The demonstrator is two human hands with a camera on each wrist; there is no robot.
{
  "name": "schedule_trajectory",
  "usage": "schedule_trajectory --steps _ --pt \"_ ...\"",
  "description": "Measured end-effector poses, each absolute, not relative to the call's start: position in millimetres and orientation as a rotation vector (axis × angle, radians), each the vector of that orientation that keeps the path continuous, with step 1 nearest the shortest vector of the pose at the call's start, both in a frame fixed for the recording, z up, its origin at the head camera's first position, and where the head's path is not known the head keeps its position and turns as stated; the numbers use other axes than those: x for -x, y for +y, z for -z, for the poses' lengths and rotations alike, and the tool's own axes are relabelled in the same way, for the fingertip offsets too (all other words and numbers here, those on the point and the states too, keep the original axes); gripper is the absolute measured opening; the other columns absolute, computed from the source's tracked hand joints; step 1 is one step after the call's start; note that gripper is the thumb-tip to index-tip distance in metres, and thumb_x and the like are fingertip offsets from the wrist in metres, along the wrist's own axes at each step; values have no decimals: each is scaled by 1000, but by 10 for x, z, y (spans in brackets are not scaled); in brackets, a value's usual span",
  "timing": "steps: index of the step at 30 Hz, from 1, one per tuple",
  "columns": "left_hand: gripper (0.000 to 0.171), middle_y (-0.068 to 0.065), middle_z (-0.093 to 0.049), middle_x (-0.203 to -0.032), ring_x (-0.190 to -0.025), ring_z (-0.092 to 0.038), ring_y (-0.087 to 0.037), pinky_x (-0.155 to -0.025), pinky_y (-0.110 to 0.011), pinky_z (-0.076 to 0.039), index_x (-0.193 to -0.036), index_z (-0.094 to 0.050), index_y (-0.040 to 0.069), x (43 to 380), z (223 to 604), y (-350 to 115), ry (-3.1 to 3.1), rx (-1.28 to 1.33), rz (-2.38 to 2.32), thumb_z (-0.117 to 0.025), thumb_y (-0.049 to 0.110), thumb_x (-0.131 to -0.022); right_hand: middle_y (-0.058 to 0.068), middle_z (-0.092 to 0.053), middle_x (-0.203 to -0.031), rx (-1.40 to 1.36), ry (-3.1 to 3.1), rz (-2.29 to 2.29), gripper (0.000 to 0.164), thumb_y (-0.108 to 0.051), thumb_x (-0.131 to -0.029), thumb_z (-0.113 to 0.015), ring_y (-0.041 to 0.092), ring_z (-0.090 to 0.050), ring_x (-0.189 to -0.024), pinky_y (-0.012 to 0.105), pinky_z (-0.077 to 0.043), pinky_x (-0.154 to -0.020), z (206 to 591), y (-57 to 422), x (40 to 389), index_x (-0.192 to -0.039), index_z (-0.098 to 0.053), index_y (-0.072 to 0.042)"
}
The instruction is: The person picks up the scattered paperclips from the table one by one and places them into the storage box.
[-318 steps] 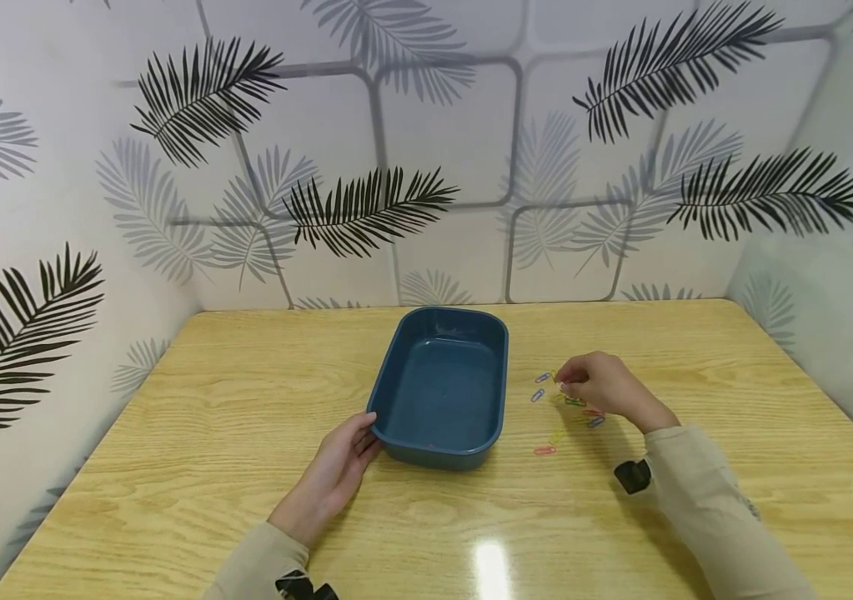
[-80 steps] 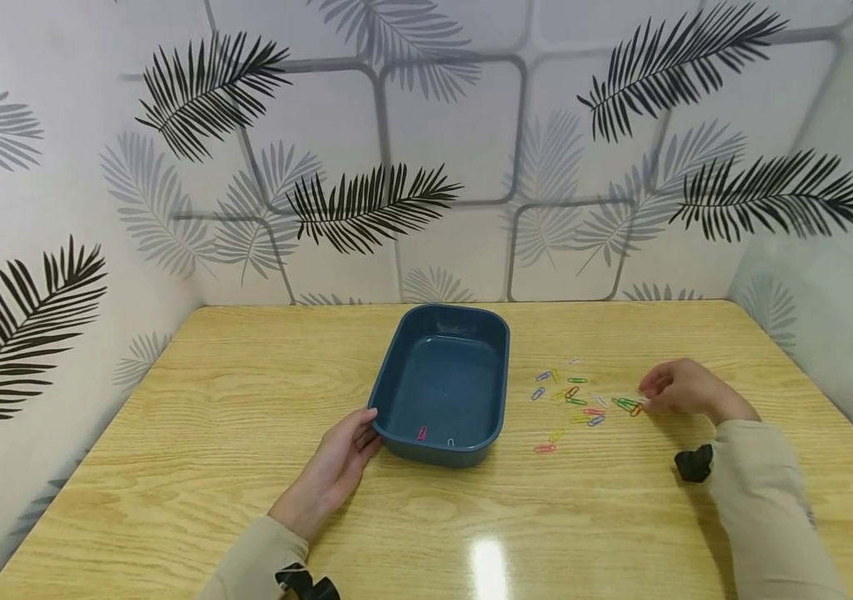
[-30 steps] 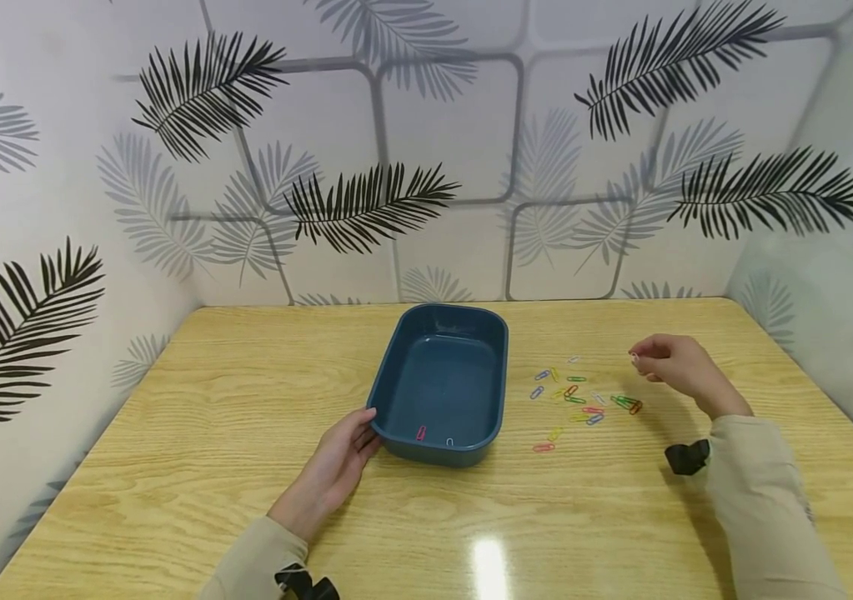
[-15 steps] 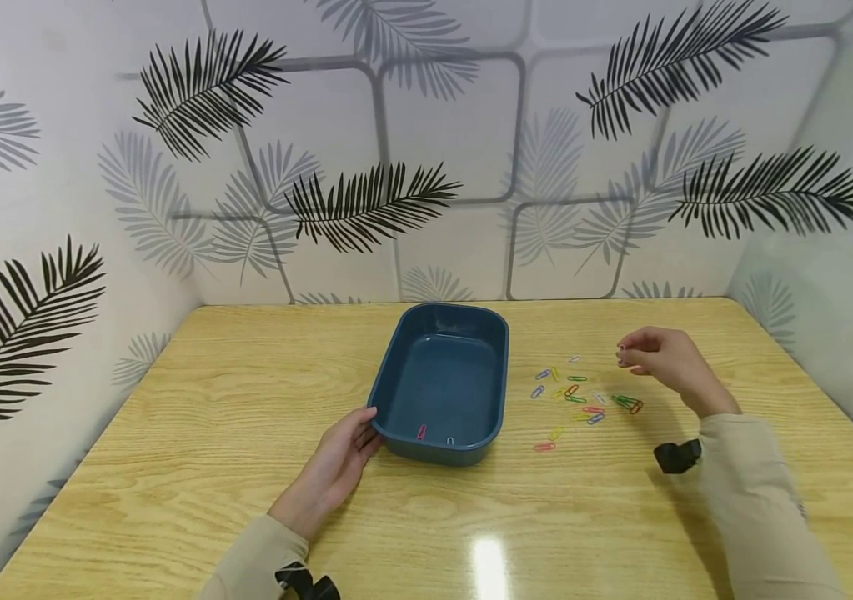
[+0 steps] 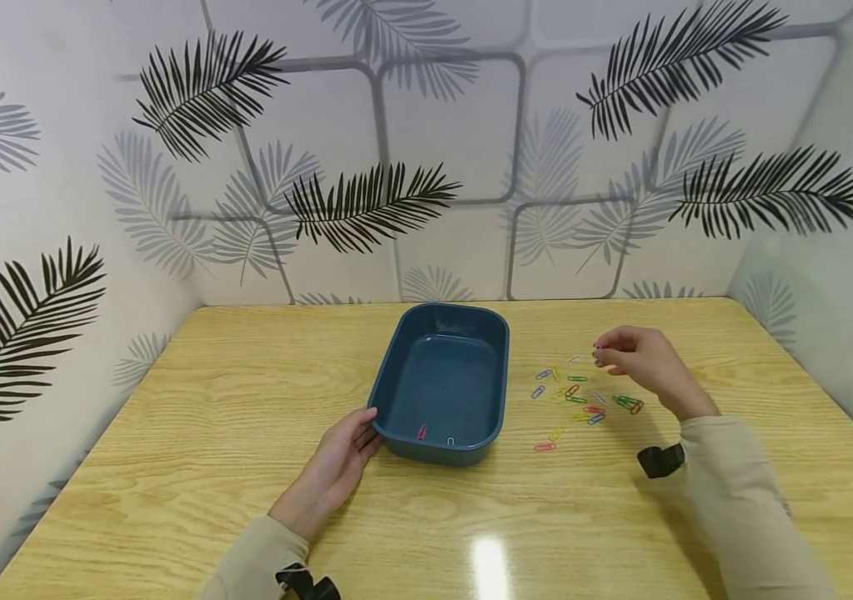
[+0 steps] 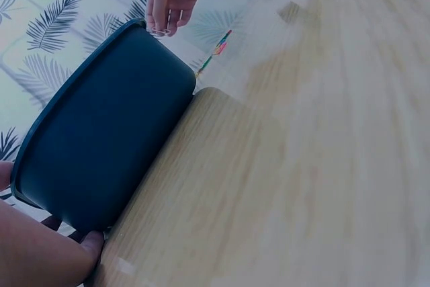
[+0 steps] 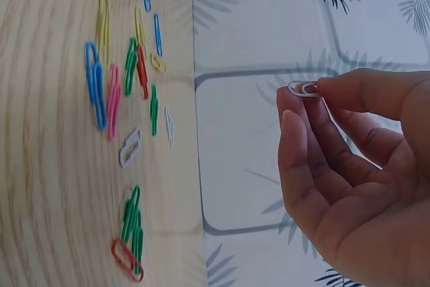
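A dark blue rectangular plastic tub (image 5: 444, 383) stands on the wooden table. In it, near the front wall, lie a pink paper clip (image 5: 422, 432) and a white one. My left hand (image 5: 336, 462) grips the tub's near left corner, thumb over the rim and fingers against the outside. Above the table, right of the tub, my right hand (image 5: 647, 367) pinches a white paper clip (image 7: 306, 89) between thumb and fingertip. Below that hand lie several loose paper clips in yellow, blue, green, red, pink and white, among them a green clip (image 7: 154, 110) and a pink clip (image 7: 114, 102).
Wallpaper with dark leaves (image 5: 373, 208) covers the wall behind the table (image 5: 283, 358). At the right end of the scattered clips, green clips (image 5: 624, 402) lie bunched with an orange-red one. A light glare (image 5: 489, 567) shows at the table's front.
Earlier, a pink and a white clip came to lie in the tub. Over the last second my right hand moves left toward the tub with the white paper clip. My left hand stays put.
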State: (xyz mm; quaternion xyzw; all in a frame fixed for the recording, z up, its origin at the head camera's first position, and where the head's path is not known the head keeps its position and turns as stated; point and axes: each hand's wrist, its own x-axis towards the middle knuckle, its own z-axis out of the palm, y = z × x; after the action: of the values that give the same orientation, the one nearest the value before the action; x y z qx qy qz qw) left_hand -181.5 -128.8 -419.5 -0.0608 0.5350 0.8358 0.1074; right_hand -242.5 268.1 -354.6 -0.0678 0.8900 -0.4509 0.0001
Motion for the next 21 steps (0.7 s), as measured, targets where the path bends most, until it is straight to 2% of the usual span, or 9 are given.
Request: schedule_trajectory --steps 5,12,18,21 --pt "44 -22 -46 -135 -124 -41 -25 -107 -36 -31 -136 -38 -13 1817 4199 -1284 1574 172 -2465 -45 11 -99 18 -65 -101 233 2791 1426 24 -12 -98 -57 30 -62 -94 37 -55 -79 3528 2606 2411 -110 -60 9" --pt "48 -26 -36 -143 -132 -33 -28 -111 -39 -25 -140 -33 -14 1815 4210 -1289 1541 135 -2472 -44 10 -100 17 -66 -103 255 2776 1452 27 -15 -98 -58 27 -64 -94 34 -55 -78 3495 2535 2371 -113 -60 8" --pt "48 -26 -36 -143 -132 -33 -28 -111 -38 -25 -140 -33 -14 1816 4211 -1292 1539 132 -2471 -44 10 -100 17 -66 -102 263 2750 1484 27 -14 -98 -58 34 -63 -98 39 -55 -81 3479 2455 2359 -113 -60 7" --pt "48 -26 -37 -143 -131 -34 -28 -111 -38 -26 -140 -33 -13 1816 4211 -1293 1542 135 -2472 -44 10 -100 17 -66 -102 283 2740 1494 27 -14 -98 -58 29 -64 -95 40 -54 -81 3480 2398 2352 -113 -60 8"
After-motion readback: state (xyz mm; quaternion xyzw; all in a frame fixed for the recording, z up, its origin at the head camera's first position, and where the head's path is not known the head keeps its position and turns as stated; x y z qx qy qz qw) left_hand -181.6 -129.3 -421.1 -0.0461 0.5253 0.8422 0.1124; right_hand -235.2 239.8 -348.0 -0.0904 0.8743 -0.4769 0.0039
